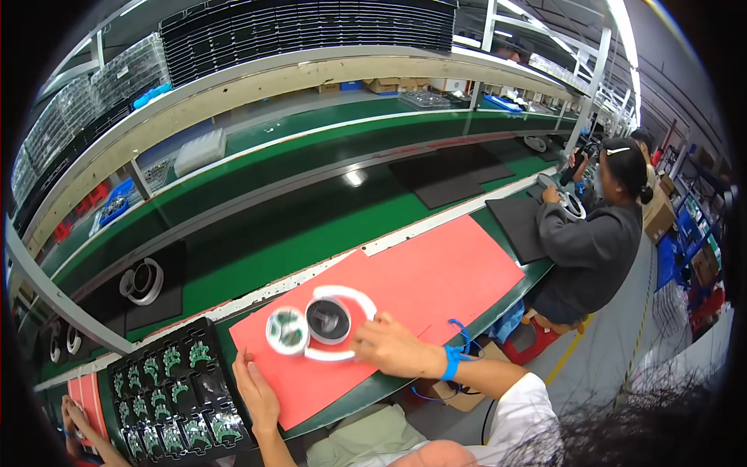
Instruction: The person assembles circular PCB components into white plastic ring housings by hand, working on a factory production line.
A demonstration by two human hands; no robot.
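Observation:
A white ring-shaped housing (354, 296) with a dark round centre (327, 320) lies on a red mat (436, 272). My right hand (391, 345), with a blue wrist strap (451, 362), grips the ring's lower right edge. A small round disc (286, 329), blurred, sits against the ring's left side. My left hand (255, 393) rests flat on the mat's near left corner, fingers together, holding nothing. Right beside it is a black tray (175, 393) of green circuit parts.
A green conveyor belt (296, 226) runs behind the mat, carrying another white ring (142, 282) on a black pad. A co-worker in grey (591, 241) works at the right. Another person's hand (74, 416) shows at the far left. Shelves of black trays (311, 31) hang above.

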